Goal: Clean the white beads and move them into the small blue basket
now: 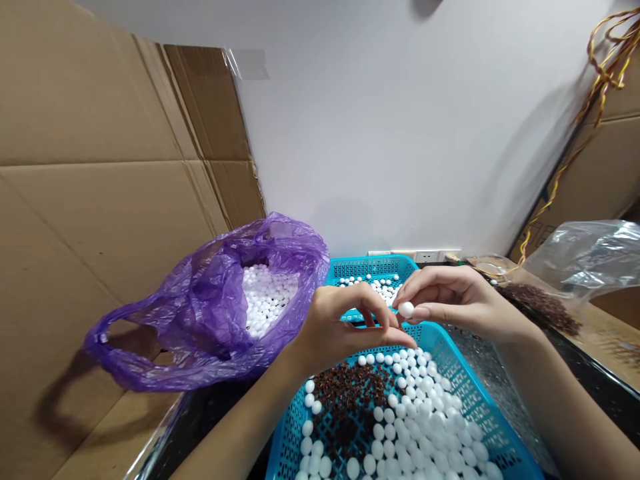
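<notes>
Between the thumb and fingers of my right hand (455, 300) is a small white ball (406, 309), held above the near blue plastic basket (473, 363). Just left of the ball, my left hand (357, 320) has thumb and fingers drawn together in a pinch. Something small and brown may be at its fingertips, too small to name. Below both hands, the basket holds many loose white balls (425, 427) on its right side and along its edges. A heap of small dark brown pieces (353, 393) lies at its left.
A purple plastic bag (210, 320) full of white balls stands open at left, against cardboard (100, 220). Behind is a second blue basket (345, 267) with white balls. More brown pieces (543, 307), a clear bag (595, 253) and a twisted yellow cable (555, 183) are at right.
</notes>
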Motion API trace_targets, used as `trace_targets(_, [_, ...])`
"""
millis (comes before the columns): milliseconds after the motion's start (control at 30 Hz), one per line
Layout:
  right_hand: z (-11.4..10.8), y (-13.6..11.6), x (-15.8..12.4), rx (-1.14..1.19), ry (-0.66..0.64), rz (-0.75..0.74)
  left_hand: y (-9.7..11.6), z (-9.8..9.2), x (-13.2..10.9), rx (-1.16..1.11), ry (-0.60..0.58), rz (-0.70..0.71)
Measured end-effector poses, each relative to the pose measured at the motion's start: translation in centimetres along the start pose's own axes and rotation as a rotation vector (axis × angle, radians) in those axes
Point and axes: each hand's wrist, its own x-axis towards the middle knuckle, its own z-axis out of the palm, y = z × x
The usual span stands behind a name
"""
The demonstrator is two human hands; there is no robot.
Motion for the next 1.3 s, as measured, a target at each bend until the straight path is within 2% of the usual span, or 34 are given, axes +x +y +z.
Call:
trace_targets(233, [0.18,0.01,0.03,0.032,-0.015,0.013,-0.2,0.11,-0.13,0.023,-0.027,0.054])
trace_targets(733, [0.35,0.0,0.15,0.0,-0.002,0.009,-0.46,0.17,-0.11,0.057,0.048,0.135])
trace_targets(1033, [0.32,0.07,0.05,0.02,-0.027,-0.035,-0.23,0.13,0.12,0.042,0.033,0.153])
trace_targets(1200, [0.47,0.11,0.06,0.042,-0.047,-0.062,-0.03,-0.11,0.47,0.049,0.092,0.227])
trace_targets(1300, [0.64,0.14,0.01,0.054,-0.054,-0.084,0.02,-0.27,0.33,0.046,0.032,0.19])
